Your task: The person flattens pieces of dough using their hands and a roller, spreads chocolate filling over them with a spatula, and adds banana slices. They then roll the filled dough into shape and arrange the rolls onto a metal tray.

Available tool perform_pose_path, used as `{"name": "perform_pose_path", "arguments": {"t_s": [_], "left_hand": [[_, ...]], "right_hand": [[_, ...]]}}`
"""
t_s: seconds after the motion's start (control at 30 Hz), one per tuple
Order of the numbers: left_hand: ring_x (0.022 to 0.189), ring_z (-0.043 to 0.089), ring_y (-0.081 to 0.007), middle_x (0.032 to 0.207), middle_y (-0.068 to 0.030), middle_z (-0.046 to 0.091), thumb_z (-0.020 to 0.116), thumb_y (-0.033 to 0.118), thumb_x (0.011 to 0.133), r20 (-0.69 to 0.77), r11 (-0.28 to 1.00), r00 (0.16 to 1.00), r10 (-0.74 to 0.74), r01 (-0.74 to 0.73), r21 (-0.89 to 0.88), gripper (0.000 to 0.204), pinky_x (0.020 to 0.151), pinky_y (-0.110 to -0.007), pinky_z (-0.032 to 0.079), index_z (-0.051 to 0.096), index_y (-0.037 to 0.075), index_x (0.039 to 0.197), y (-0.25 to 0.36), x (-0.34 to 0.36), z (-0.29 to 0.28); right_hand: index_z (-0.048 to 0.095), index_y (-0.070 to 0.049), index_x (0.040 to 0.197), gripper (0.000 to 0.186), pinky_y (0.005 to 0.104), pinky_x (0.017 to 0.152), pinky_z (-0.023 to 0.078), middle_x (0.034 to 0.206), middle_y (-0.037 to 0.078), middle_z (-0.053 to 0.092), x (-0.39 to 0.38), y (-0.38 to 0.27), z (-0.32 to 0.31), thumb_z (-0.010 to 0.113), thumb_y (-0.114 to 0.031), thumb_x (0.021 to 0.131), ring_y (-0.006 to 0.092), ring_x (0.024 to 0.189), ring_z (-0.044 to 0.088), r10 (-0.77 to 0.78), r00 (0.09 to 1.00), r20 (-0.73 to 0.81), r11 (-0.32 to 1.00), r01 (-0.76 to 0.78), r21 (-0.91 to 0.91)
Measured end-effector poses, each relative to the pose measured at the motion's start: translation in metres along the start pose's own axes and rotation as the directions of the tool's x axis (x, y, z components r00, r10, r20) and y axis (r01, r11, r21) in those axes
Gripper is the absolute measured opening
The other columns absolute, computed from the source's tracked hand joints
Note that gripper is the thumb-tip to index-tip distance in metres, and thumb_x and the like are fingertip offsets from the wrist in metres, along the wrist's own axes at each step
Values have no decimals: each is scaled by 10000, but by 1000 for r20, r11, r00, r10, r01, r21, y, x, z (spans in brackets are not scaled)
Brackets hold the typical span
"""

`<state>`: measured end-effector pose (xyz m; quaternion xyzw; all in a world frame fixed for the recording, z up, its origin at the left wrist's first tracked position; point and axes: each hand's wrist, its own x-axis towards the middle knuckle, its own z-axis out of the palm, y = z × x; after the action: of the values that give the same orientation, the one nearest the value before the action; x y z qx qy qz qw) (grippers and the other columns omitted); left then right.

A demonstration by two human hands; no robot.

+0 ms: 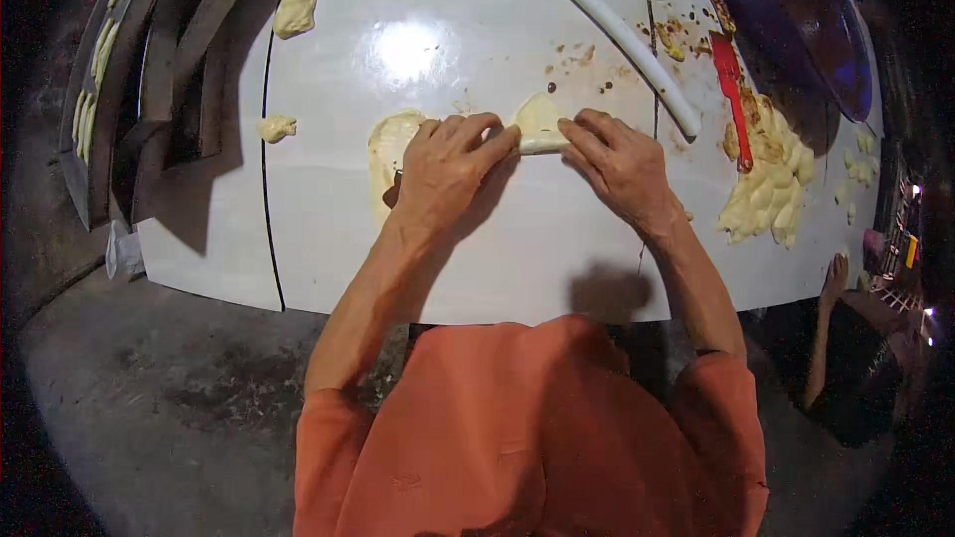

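A small sheet of pale dough (pixel 539 115) lies on the white table, its near edge rolled into a short log. My left hand (pixel 450 159) pinches the left end of this roll with curled fingers. At the other end, my right hand (pixel 619 161) grips it with thumb and fingers bent. Partly hidden behind my left hand and wrist is a second flattened dough piece (pixel 383 149), with a dark brown filling showing at its edge.
Metal trays (pixel 164 70), one holding dough strips, stand at the left. Loose dough lumps (pixel 296 10) lie nearby. A white rod (pixel 632 55), a red spatula (pixel 731 89), a dough pile (pixel 768 184) and a blue basin (pixel 796 20) occupy the right. Another person's arm (pixel 826 323) reaches the table edge.
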<state>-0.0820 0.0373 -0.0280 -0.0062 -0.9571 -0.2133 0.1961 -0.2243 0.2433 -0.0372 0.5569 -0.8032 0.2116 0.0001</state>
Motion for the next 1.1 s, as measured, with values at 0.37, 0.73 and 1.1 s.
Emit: {"name": "perform_pose_path", "arguments": {"t_s": [0.37,0.73,1.1], "left_hand": [[815,671,-249,982,-69,701,781,156,849,3,998,998,-56,56,-40,236,678,-382,517,749,134,1081,11,3,-3],[837,658,-256,974,-63,684,749,168,880,9,997,998,-67,66,45,261,689,-406,503,733,145,1140,-1,10,16],[867,645,-280,963,-70,658,748,184,874,14,991,993,-120,121,-58,180,717,-424,504,708,98,1027,-6,32,13]], "right_hand": [[690,-129,1206,353,355,702,577,1063,60,658,-3,-7,-2,735,-297,899,214,852,681,30,994,-104,999,-32,-19],[664,-125,1268,379,331,675,571,1074,57,646,8,1,11,713,-267,920,211,861,677,90,992,-89,982,-103,-159],[679,-137,1206,317,379,706,571,1056,67,647,29,6,6,691,-298,934,244,864,686,165,986,-34,986,-165,-11]]}}
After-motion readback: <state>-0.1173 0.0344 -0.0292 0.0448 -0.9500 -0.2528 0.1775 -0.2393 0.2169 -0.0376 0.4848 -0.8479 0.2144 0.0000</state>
